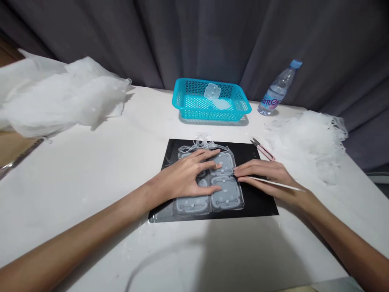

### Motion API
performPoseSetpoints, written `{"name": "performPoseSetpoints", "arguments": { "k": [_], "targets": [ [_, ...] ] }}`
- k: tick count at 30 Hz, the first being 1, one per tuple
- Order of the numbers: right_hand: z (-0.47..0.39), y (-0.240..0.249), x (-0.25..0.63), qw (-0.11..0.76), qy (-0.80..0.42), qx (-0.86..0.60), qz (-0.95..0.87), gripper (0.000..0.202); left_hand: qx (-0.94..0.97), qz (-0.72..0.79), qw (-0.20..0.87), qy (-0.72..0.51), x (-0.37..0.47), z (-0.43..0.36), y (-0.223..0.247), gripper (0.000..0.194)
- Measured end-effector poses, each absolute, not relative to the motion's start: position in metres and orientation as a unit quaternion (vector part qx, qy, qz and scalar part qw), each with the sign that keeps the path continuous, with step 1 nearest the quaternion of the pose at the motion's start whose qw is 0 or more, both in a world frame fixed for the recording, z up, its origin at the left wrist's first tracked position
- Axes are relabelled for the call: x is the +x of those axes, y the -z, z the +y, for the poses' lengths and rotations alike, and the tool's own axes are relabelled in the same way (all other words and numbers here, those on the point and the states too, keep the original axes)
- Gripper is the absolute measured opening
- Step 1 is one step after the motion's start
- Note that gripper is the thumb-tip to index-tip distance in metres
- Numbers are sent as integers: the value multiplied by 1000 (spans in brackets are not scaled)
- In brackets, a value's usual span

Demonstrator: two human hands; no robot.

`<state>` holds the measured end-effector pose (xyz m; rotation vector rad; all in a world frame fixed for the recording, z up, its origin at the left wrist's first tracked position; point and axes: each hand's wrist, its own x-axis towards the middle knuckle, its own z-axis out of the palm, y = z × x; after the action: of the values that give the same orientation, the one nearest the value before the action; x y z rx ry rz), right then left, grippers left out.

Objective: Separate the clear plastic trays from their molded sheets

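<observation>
My left hand (194,172) lies with fingers spread over a translucent, rubbery-looking molded sheet (225,192), pressing near its middle. The sheet shows several rounded-square pieces with small raised dots, and loose thin strips curl at its far edge. Beneath it is a black mat (258,202). At the sheet's right edge, my right hand (269,174) is closed in a pinch on a thin white stick (273,183). The stick's tip is hidden by the fingers. Part of the sheet is covered by my left hand.
A blue plastic basket (209,115) behind the mat holds translucent pieces. Pink-handled thread snips (263,150) lie by the mat's far right corner. A water bottle (275,95) stands at the back. White scraps (313,142) are heaped right, and translucent sheets (60,97) left.
</observation>
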<state>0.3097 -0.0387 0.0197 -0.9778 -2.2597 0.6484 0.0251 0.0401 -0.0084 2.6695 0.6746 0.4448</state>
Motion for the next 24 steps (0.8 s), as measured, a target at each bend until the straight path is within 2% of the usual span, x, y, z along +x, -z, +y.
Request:
{"name": "performPoseSetpoints", "arguments": {
  "k": [10,16,21,24],
  "targets": [
    [-34,-8,298,287,-242,-324,-868,20,941,232,174,-173,26,42,9,58],
    [-31,-5,296,278,-200,-307,-888,19,939,228,184,-183,27,43,10,58],
    [-35,-19,308,244,-187,-316,-898,20,938,234,189,-170,27,44,9,58],
    [-41,-34,315,259,-196,-330,-886,22,940,231,184,-168,27,43,8,59]
  ]
}}
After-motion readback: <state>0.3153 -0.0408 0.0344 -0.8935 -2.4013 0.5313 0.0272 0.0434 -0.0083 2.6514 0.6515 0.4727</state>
